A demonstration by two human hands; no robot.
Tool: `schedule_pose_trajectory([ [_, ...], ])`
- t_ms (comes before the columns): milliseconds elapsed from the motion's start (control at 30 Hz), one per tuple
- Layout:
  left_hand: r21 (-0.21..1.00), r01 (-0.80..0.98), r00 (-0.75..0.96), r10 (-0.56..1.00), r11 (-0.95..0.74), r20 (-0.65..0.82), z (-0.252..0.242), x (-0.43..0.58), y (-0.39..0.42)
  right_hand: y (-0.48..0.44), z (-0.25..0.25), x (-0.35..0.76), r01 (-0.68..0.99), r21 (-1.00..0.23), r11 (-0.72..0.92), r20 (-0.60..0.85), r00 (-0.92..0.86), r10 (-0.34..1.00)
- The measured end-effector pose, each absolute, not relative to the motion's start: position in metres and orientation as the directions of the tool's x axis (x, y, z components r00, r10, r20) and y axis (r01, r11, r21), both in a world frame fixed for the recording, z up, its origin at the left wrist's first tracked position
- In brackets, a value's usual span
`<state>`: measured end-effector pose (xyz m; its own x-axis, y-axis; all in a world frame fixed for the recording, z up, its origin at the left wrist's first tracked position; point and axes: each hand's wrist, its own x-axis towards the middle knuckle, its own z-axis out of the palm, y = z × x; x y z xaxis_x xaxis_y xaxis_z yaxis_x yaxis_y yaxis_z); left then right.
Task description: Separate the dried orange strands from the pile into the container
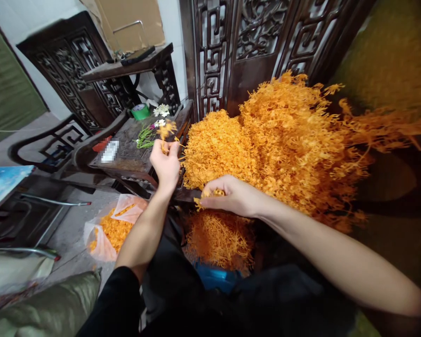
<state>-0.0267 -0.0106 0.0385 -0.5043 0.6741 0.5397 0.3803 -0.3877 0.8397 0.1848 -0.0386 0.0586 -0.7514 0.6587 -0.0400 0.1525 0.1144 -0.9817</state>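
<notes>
Looks like sitting room of home, part given over to handwork. Home shows in dark carved wooden armchair point(61, 75), matching small wooden side table point(101, 72), tall dark fretwork wooden panel point(256, 72), plain white wall point(173, 28). Handwork shows around me: big heap of frilly orange stems point(284, 140), blue plastic tub point(217, 277) under more of them by my legs, translucent plastic bag of orange bits point(115, 229) on grey floor point(70, 238), green tape roll point(139, 111).
</notes>
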Motion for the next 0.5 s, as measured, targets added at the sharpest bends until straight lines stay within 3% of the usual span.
schedule_pose_trajectory([
  [67,0.889,0.310,-0.366,0.821,-0.337,0.438,0.046,-0.042,-0.015,-0.025,0.063,0.200,0.153,-0.983,0.103,-0.035,-0.703,0.710],
  [133,0.933,0.306,-0.035,0.977,-0.191,0.212,0.048,-0.049,-0.028,0.004,0.058,0.215,0.091,-0.995,0.036,-0.013,-0.488,0.873],
  [200,0.916,0.393,0.306,0.951,-0.081,-0.047,0.046,-0.048,-0.045,0.039,0.043,0.225,0.086,-0.993,0.075,0.056,-0.208,0.977],
  [267,0.869,0.482,0.543,0.816,-0.108,-0.200,0.041,-0.042,-0.058,0.072,0.022,0.225,0.256,-0.956,0.141,0.126,-0.071,0.989],
  [367,0.856,0.479,0.713,0.655,-0.195,-0.250,0.032,-0.032,-0.063,0.104,-0.008,0.211,0.516,-0.841,0.162,0.151,-0.062,0.987],
  [500,0.912,0.390,0.764,0.598,-0.128,-0.243,0.026,-0.032,-0.056,0.126,-0.028,0.193,0.624,-0.774,0.108,0.089,-0.062,0.994],
])
